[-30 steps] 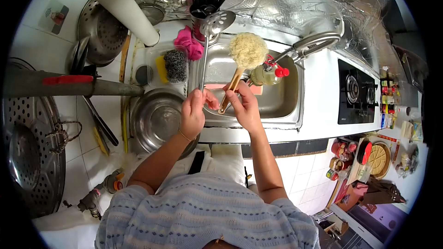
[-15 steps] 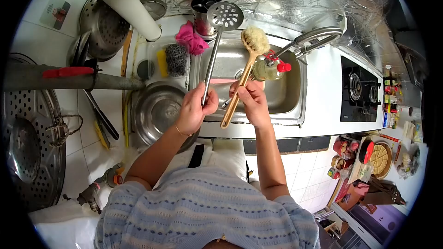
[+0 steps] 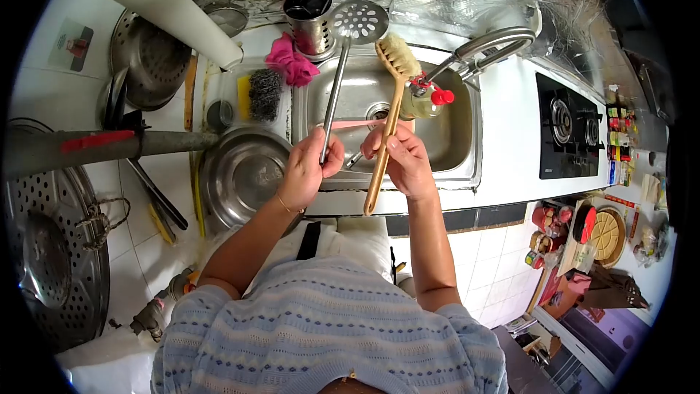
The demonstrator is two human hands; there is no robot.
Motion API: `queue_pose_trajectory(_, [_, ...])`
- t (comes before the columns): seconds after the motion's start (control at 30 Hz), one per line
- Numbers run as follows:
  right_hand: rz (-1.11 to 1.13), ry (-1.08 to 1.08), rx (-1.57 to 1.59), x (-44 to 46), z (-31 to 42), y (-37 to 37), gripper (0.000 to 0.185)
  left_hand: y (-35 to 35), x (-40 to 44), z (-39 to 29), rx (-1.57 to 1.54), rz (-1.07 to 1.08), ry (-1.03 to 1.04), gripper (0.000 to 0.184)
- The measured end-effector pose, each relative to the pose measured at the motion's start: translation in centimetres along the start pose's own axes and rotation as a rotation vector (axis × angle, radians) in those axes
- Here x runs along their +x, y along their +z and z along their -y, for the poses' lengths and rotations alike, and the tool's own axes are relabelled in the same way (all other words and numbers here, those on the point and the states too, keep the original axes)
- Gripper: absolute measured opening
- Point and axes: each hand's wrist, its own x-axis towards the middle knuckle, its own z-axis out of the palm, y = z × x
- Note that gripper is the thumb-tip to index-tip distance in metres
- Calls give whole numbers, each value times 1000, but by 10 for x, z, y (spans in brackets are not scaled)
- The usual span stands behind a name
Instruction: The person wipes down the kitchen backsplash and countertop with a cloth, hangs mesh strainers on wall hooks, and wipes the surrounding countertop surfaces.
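Note:
My left hand [image 3: 308, 164] is closed around the metal handle of a skimmer [image 3: 336, 91], whose round slotted head points away from me over the sink's far edge. In my right hand [image 3: 406, 162] is a wooden-handled scrub brush [image 3: 394, 111], gripped at mid-handle with its pale bristles at the far end. Brush and skimmer are side by side, apart, above the steel sink [image 3: 456, 147]. Behind the brush, in the sink, stands a bottle of yellowish liquid with a red cap [image 3: 442, 97]. A pink flat thing, partly hidden, lies in the sink.
The faucet [image 3: 503, 35] arches over the sink's right side. Left of it are a steel basin [image 3: 215, 179], a dark scouring pad [image 3: 265, 93], a pink cloth [image 3: 292, 62] and a utensil holder [image 3: 312, 35]. A gas stove [image 3: 572, 128] is at right. A pipe [image 3: 175, 143] juts in from the left.
The brush has turned more upright, its bristles now facing rightward, and my right hand has moved slightly lower. My left hand still grips the skimmer. The whole view has shifted a little.

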Motion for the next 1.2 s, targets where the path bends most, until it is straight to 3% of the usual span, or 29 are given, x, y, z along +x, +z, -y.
queue_pose_trajectory(0.37, [-104, -20, -93, 0, 10, -2, 20, 15, 3, 3, 4, 101, -44, 50])
queue_pose_trajectory(0.53, [-211, -12, -115, 1, 14, 4, 19, 14, 4, 10, -77, 145, 41, 42])
queue_pose_trajectory(1.07, [-271, -64, -190, 12, 15, 0, 19, 18, 0, 6, -60, 121, 68, 31])
queue_pose_trajectory(1.2, [-315, -4, -373, 10, 0, -8, 21, 18, 2, 7, 72, 42, 22, 27])
